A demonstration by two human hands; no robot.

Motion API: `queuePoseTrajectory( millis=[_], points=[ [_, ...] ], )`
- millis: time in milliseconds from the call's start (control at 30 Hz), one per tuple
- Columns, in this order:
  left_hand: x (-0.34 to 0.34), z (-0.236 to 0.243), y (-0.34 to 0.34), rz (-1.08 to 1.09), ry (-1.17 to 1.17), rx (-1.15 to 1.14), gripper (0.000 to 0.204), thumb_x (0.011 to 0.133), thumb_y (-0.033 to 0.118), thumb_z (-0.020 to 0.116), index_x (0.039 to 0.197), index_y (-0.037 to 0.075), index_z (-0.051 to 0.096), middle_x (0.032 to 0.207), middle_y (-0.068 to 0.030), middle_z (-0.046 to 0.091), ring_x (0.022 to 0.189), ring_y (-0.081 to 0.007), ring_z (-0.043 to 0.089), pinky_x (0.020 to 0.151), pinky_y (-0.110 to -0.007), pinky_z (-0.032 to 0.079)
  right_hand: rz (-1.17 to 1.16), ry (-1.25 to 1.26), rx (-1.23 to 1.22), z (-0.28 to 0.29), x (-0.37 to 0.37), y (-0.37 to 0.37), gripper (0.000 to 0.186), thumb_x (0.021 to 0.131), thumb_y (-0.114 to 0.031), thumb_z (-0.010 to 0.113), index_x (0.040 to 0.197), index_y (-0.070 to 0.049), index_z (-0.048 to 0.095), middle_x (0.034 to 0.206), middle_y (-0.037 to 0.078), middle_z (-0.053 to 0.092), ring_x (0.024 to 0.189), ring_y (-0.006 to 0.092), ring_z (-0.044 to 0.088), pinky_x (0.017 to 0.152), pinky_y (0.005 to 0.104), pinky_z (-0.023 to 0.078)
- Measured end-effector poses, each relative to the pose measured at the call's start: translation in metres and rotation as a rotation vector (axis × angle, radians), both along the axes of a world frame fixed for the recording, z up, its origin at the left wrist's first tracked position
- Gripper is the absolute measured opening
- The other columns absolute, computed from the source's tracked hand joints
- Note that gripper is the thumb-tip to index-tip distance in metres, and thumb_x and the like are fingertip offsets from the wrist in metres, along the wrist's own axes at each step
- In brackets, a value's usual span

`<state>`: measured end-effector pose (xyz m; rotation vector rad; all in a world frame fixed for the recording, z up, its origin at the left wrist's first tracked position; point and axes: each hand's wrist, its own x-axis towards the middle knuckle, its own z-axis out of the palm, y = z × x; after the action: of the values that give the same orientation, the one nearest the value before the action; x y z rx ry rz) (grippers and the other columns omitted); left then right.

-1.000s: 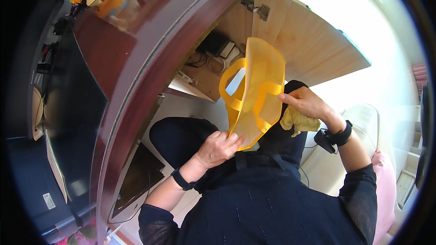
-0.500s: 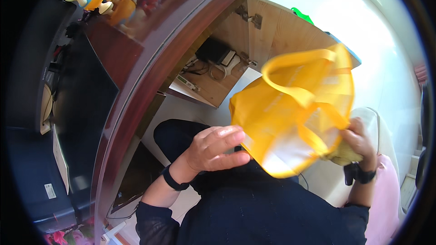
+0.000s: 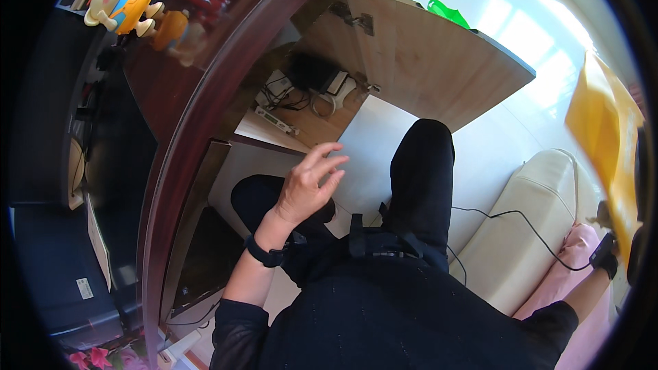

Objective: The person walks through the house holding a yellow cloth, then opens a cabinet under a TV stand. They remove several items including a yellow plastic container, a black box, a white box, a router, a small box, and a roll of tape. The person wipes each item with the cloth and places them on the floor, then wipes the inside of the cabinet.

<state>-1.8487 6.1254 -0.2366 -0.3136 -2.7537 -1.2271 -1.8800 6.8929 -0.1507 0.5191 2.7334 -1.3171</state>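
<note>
My left hand (image 3: pixel 307 185) hovers over my lap, fingers apart and empty, below the open low cabinet (image 3: pixel 329 130) holding cables and small devices (image 3: pixel 329 82). At the far right, my right forearm (image 3: pixel 582 294) reaches to the bottom of a yellow bag (image 3: pixel 603 116); the fingers there are hidden. A small olive cloth (image 3: pixel 602 216) shows at the bag's lower left, partly hidden.
The wooden cabinet door (image 3: pixel 445 62) stands open, a green object (image 3: pixel 447 14) beyond it. A cream padded seat (image 3: pixel 514 219) with pink fabric (image 3: pixel 548 308) is on the right. Toy figures (image 3: pixel 127 10) stand on the dark furniture. A black cable crosses the seat.
The yellow bag has swung from in front of me to the far right edge along with my right arm. My left hand has come off the bag and is higher, fingers spread.
</note>
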Motion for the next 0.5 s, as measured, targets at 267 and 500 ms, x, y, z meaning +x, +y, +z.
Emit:
queuePoseTrajectory(
  millis=[267,500],
  points=[
    [-0.017,-0.020,0.000,0.194,-0.130,0.267,0.023,0.087,0.001,0.060,0.110,0.001,0.062,0.116,-0.0077,0.059,0.078,-0.0110,0.062,0.067,-0.022,0.052,-0.106,0.255,-0.794,-0.090,-0.129,0.014,0.031,0.098,-0.032,0.047,0.109,-0.006,0.060,0.087,0.002,0.065,0.067,0.0101,0.062,0.059,0.0225,0.052],
    [-0.015,-0.015,0.005,0.249,-0.167,0.227,0.026,0.087,0.000,0.060,0.113,0.000,0.061,0.118,-0.0079,0.058,0.079,-0.0114,0.063,0.067,-0.022,0.051,-0.272,0.067,-0.654,-0.135,-0.201,-0.142,0.051,0.091,-0.051,0.054,0.109,-0.003,0.061,0.091,0.006,0.063,0.078,0.0142,0.061,0.069,0.0278,0.052]
  ],
)
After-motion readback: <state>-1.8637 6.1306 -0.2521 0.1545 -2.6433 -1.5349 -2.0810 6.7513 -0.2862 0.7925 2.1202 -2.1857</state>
